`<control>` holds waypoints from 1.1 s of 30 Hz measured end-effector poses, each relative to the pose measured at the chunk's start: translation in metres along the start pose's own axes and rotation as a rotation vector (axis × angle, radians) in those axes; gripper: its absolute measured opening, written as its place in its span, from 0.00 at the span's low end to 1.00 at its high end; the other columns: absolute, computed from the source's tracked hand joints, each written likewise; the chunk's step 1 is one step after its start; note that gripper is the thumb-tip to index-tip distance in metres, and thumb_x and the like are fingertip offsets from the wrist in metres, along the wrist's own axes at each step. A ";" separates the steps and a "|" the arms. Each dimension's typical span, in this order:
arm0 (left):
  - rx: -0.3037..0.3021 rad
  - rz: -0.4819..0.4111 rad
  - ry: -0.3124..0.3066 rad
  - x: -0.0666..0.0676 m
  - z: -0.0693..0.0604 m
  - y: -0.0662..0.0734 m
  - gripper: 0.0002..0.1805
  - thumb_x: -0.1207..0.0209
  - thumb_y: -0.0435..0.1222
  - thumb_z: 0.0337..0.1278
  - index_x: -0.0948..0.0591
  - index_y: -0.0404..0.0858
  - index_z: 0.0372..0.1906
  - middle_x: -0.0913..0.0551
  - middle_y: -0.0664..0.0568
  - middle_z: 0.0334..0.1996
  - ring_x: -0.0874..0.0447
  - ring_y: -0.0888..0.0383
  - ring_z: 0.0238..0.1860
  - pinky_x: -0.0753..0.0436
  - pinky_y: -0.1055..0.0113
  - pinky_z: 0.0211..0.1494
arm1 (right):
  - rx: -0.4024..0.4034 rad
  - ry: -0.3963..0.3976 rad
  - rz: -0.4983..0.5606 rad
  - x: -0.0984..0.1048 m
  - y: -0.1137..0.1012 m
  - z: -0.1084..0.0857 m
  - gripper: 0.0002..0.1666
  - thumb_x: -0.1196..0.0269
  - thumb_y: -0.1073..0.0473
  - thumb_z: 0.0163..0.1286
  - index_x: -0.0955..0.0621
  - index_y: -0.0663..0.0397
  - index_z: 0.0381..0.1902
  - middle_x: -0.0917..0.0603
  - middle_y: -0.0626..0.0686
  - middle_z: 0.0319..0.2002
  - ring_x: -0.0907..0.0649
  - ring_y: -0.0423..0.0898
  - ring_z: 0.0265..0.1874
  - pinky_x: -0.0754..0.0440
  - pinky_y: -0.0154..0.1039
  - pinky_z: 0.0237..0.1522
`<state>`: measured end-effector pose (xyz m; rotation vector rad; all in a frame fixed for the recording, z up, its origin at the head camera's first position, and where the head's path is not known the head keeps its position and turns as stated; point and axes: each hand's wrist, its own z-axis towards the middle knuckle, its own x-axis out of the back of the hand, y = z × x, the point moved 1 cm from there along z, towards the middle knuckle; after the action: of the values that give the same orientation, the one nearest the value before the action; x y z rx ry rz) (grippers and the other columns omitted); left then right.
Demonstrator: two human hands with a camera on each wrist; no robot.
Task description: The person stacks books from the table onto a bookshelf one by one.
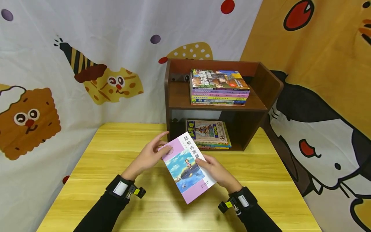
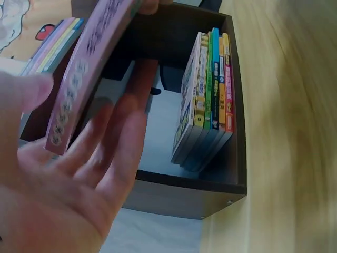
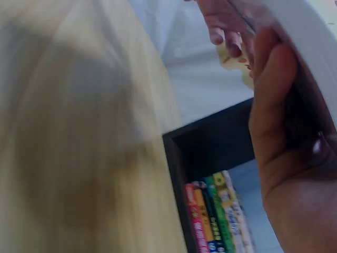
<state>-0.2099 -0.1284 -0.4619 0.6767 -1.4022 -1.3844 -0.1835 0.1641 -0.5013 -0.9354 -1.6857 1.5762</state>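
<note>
A lilac and white paperback book [image 1: 185, 169], with a blue sea picture on its cover, is held tilted above the table. My right hand [image 1: 215, 170] grips its right edge, thumb on the cover and fingers behind. At the upper left corner is my left hand [image 1: 149, 156], its thumb over the cover and its index finger stretched out. In the left wrist view, the left hand [image 2: 79, 174] has its fingers loosely extended beside the lilac spine [image 2: 79, 79]. The right wrist view shows the right hand [image 3: 279, 132] with fingers bent behind the book.
A brown two-tier bookshelf [image 1: 217, 109] stands at the table's back. Its upper tier bears a stack of books [image 1: 219, 80], and its lower tier another stack [image 1: 208, 133]. The yellow wooden table [image 1: 116, 145] extends in front. A printed cloth [image 1: 121, 29] hangs behind.
</note>
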 end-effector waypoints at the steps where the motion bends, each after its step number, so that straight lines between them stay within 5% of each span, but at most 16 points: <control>1: -0.010 0.012 -0.038 0.001 0.002 -0.001 0.36 0.40 0.48 0.65 0.42 0.62 0.74 0.19 0.50 0.50 0.15 0.53 0.40 0.17 0.58 0.40 | -0.004 -0.025 -0.011 0.002 -0.003 0.000 0.29 0.49 0.43 0.76 0.30 0.53 0.67 0.16 0.67 0.41 0.15 0.66 0.32 0.18 0.61 0.29; 5: -0.017 -0.037 -0.176 -0.002 0.007 -0.004 0.35 0.41 0.47 0.66 0.43 0.65 0.73 0.20 0.47 0.49 0.15 0.49 0.40 0.16 0.55 0.40 | -0.016 -0.098 -0.047 0.010 -0.012 0.002 0.28 0.49 0.46 0.77 0.29 0.51 0.68 0.16 0.66 0.42 0.15 0.67 0.32 0.18 0.60 0.30; 9: 0.008 -0.053 -0.212 -0.009 0.008 -0.005 0.38 0.39 0.44 0.64 0.43 0.67 0.73 0.22 0.45 0.47 0.16 0.48 0.38 0.16 0.53 0.36 | -0.022 -0.142 -0.075 0.014 -0.018 0.004 0.26 0.49 0.48 0.77 0.29 0.52 0.67 0.16 0.66 0.42 0.15 0.66 0.33 0.18 0.59 0.30; 18: 0.006 -0.027 -0.171 -0.018 -0.001 0.016 0.39 0.41 0.35 0.66 0.44 0.60 0.75 0.22 0.44 0.43 0.17 0.47 0.36 0.16 0.53 0.35 | -0.055 -0.144 -0.116 0.019 -0.016 0.008 0.25 0.48 0.46 0.76 0.27 0.50 0.65 0.15 0.65 0.42 0.15 0.65 0.33 0.18 0.58 0.30; 26: 0.003 -0.055 -0.106 -0.014 0.002 -0.009 0.40 0.39 0.39 0.64 0.43 0.70 0.73 0.23 0.45 0.47 0.19 0.45 0.38 0.16 0.52 0.33 | -0.065 -0.056 -0.181 0.023 -0.011 0.009 0.26 0.46 0.41 0.74 0.26 0.42 0.64 0.15 0.61 0.42 0.14 0.62 0.34 0.17 0.55 0.33; 33: -0.022 -0.123 -0.002 -0.010 -0.003 -0.016 0.39 0.39 0.39 0.65 0.44 0.65 0.75 0.24 0.43 0.50 0.17 0.45 0.38 0.16 0.52 0.32 | 0.045 0.165 -0.111 0.027 -0.009 0.004 0.29 0.44 0.44 0.74 0.31 0.38 0.70 0.19 0.58 0.52 0.16 0.60 0.42 0.17 0.51 0.40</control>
<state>-0.2081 -0.1239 -0.4802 0.7578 -1.3641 -1.4941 -0.2023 0.1844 -0.4931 -0.9075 -1.5544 1.4189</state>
